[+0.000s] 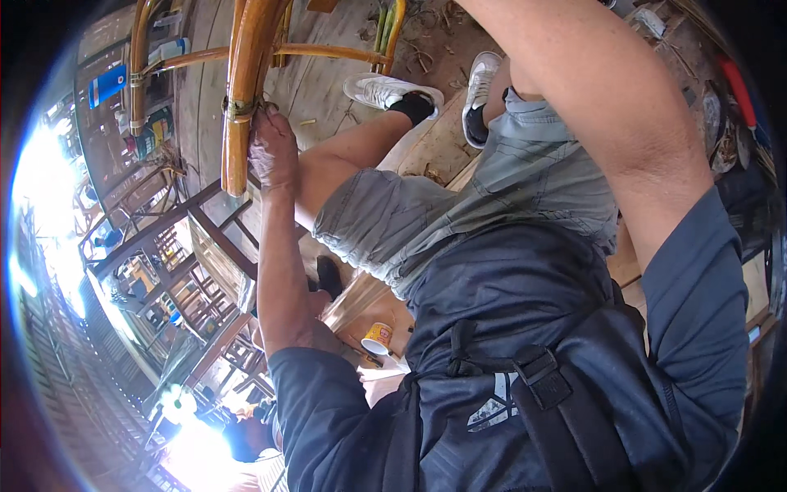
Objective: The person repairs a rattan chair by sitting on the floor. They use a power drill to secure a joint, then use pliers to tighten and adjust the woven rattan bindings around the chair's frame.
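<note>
My left hand [273, 148] is closed round the lower end of a glossy, honey-brown rattan furniture leg [238, 90]. Its fingers are partly hidden behind the pole, beside a wrapped binding [238, 108]. From this leg a thinner rattan rail [332, 52] runs to another leg [397, 25] at the right, and a further leg [138, 74] stands at the left. My right forearm [566, 57] reaches up past the top edge, so my right hand is outside the picture.
Wooden boards [316, 94] lie under my shoes, with scraps scattered about. A yellow and white tub [377, 337] stands lower down. At the left are a blue packet [107, 86] and stacked wooden frames [176, 279]. A red object [738, 90] lies at the far right.
</note>
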### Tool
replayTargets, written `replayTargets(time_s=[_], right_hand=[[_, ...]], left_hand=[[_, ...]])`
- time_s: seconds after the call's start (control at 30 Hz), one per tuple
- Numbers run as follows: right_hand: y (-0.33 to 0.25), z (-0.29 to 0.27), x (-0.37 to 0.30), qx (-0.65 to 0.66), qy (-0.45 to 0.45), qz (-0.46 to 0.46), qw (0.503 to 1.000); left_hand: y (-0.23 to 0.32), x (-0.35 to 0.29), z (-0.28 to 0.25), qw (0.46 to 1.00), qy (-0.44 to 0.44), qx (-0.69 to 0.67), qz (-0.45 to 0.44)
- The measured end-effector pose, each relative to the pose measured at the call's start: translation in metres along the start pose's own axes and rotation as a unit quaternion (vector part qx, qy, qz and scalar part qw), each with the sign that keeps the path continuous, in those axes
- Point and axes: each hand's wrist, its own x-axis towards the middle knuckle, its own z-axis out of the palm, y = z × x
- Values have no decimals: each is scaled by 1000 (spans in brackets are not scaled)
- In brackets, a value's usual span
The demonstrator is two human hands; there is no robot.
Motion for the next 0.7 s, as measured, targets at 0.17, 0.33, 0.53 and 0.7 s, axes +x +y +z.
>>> replayTargets(time_s=[0.17,0.33,0.53,0.7], right_hand=[[1,1,-1,-11,0,-7,1000],[-21,12,-5,5,-30,-11,999],[-14,-43,-22,-173,26,-87,981],[-33,1,-94,-313,-277,-255,872]], left_hand=[[51,-4,42,935,117,-260,-211],[49,21,98,712,222,-599,-291],[93,4,43,595,141,-726,-315],[77,-24,41,515,135,-765,-361]])
